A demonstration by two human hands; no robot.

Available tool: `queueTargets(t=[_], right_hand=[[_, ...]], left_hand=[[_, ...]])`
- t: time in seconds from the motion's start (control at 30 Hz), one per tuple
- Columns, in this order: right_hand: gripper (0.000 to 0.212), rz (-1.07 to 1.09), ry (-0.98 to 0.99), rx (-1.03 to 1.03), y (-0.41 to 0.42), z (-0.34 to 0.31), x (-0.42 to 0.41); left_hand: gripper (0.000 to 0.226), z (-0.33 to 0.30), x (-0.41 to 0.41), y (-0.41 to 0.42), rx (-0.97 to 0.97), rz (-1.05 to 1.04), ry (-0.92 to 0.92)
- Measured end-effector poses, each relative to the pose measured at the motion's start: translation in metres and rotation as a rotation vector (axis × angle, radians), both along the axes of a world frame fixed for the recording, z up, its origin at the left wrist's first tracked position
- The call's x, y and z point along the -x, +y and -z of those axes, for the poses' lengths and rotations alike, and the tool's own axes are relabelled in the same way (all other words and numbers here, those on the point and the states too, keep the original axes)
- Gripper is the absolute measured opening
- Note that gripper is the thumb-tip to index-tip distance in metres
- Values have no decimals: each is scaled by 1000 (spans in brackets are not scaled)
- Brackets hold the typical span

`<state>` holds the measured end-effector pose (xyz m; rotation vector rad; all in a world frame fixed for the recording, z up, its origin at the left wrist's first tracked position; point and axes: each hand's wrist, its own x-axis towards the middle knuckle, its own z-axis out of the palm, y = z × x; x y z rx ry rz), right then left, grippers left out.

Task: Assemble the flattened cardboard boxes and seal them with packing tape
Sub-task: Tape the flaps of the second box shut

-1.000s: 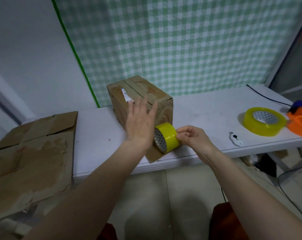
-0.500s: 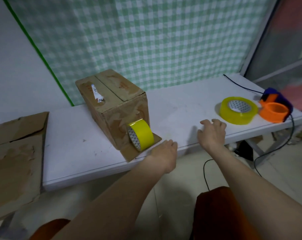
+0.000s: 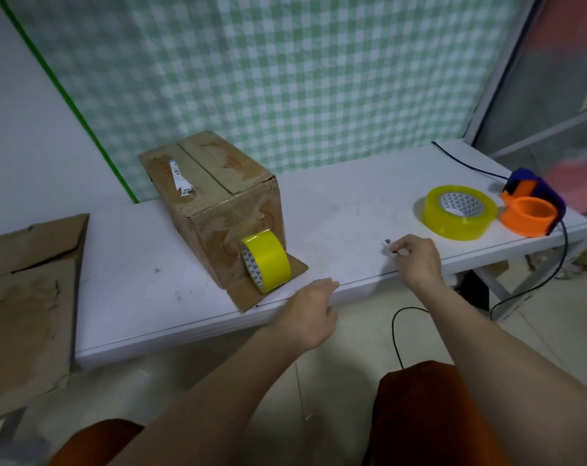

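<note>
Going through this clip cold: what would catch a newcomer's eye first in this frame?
The bright yellow tape roll stands on edge against the near face of the cardboard box, resting on its folded-out flap at the middle of the white table. To the right, the right hand pinches a small white cutter on the tabletop. Beyond it lie a larger translucent yellow roll and an orange tape dispenser.

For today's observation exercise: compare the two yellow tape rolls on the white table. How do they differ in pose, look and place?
1. Pose: the opaque yellow tape roll stands on edge; the translucent yellow tape roll lies flat.
2. Look: the opaque roll is a solid bright yellow; the translucent roll is paler, glossy and looks wider across.
3. Place: the opaque roll leans against the cardboard box on its open flap; the translucent roll sits beside the orange tape dispenser.

Both show a white patterned core.
</note>
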<state>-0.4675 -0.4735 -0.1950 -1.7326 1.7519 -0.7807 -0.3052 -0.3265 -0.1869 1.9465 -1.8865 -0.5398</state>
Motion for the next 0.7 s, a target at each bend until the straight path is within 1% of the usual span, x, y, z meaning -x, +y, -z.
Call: queueTargets(t=[0.07,0.1,0.17,0.2,0.23,0.27,0.33,0.4,0.43,0.5,0.6,0.67,0.7], right_hand=[[19,-64,-70,18,5,-8,-7],[19,-105,-130,35,9,-13,-13],[25,-190,-221,99,18,-29,-31],[25,-242,-234,163,24,-38,-42],[21,-300,-232,242,29,-46,-53],[18,-365,-228,330,36,-54,-64],[20,-476,-223,502,50,-67,-84],[24,-542,-221,636,63,-76,-101],[24,-570,-204,695,66,-78,-108],[24,-623,-142,764,72,-81,-120],[26,-637,-75,803,75,-83,-134],[25,-646,-38,850,76,-84,-141],[23,-659,-19,867,76,-84,-145]], left_hand=[[36,-4,4,23,306,-106,189],[31,-5,4,34,445,-192,262],[27,-8,-2,49,622,-406,303],[30,-12,-8,51,658,-519,304],[35,-19,-14,51,657,-628,337],[39,-25,-22,48,623,-741,412],[43,-38,-39,35,484,-925,697],[49,-49,-54,17,327,-991,1017],[50,-52,-60,9,275,-1000,1130],[42,-57,-67,-2,241,-1017,1219],[23,-68,-66,-8,244,-996,1364],[10,-71,-66,-8,229,-995,1425],[7,-72,-66,-7,219,-992,1447]])
